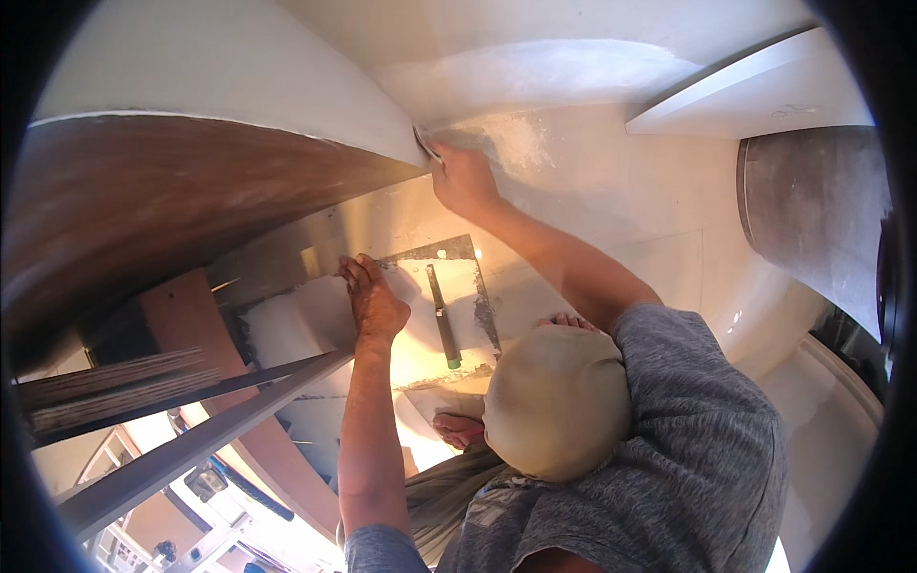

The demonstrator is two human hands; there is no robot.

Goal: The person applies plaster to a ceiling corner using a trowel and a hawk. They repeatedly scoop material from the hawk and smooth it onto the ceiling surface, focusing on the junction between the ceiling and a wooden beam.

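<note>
In my right hand (465, 180), the fingers are closed around a thin, flat scraper-like blade (425, 143). The blade touches the lower corner of the white-edged wall panel (287, 86). My left hand (375, 301) rests with its fingers apart on the edge of a whitish, dust-covered sheet (458, 267) with rough dark edges. Between my hands, a slim dark stick-shaped tool (442, 320) with a green end lies on that sheet. Most of the blade is hidden by my right fingers.
A brown curved panel (191, 181) hangs low on the left, above a grey bar (191, 454). White powder (525, 138) lies on the surface beyond my right hand. A white ledge (764, 91) juts out at far right. My beige-covered knee (559, 401) and bare foot (458, 430) are close.
</note>
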